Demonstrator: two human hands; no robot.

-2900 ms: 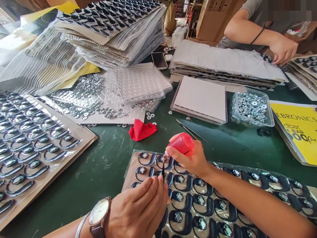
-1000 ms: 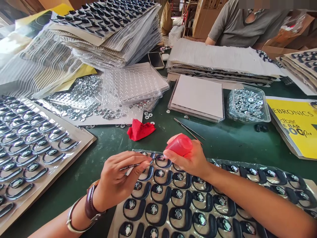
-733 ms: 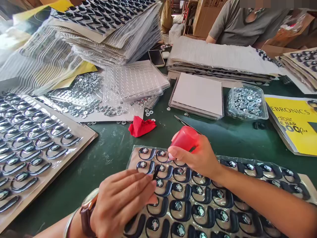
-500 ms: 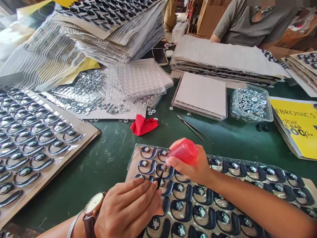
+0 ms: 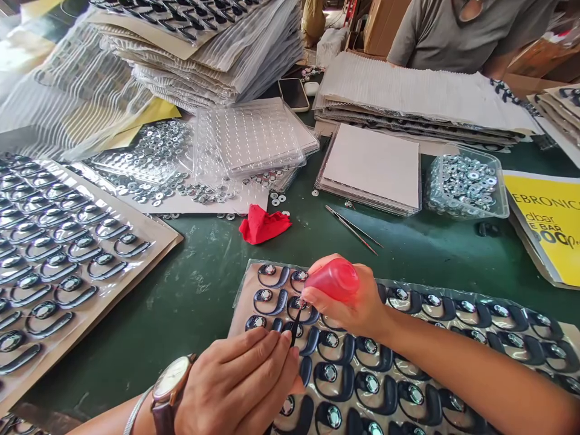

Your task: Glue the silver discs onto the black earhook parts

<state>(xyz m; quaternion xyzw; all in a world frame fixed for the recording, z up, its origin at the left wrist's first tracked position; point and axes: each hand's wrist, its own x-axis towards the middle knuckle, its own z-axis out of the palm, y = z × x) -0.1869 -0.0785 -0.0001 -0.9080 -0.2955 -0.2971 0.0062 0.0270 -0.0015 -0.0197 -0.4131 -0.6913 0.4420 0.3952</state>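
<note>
My right hand (image 5: 348, 308) is closed around a red translucent squeeze bottle (image 5: 333, 279), tilted with its narrow end down to the left. My left hand (image 5: 244, 374), a watch on its wrist, pinches slim black tweezers (image 5: 296, 326). The tweezers' tip and the bottle's narrow end almost meet over one part in the second row. Below both hands lies a plastic-covered card sheet (image 5: 242, 302) with rows of dark curved parts (image 5: 330, 373), each with a shiny round piece. My fingers hide some of the parts, and the bottle's very tip is hard to make out.
Another filled sheet (image 5: 154, 235) lies at left. Beyond my hands are a red cloth (image 5: 263, 225), metal tweezers (image 5: 353, 228), a clear tub of washers (image 5: 469, 184), loose washers (image 5: 163, 145), white-topped cards (image 5: 374, 166) and tall sheet stacks (image 5: 254, 60). A person in grey (image 5: 453, 45) sits opposite.
The view has shifted slightly. The bottle and the tweezers stay over the same part, with hardly any movement of my hands. Neither hand has let go of anything.
</note>
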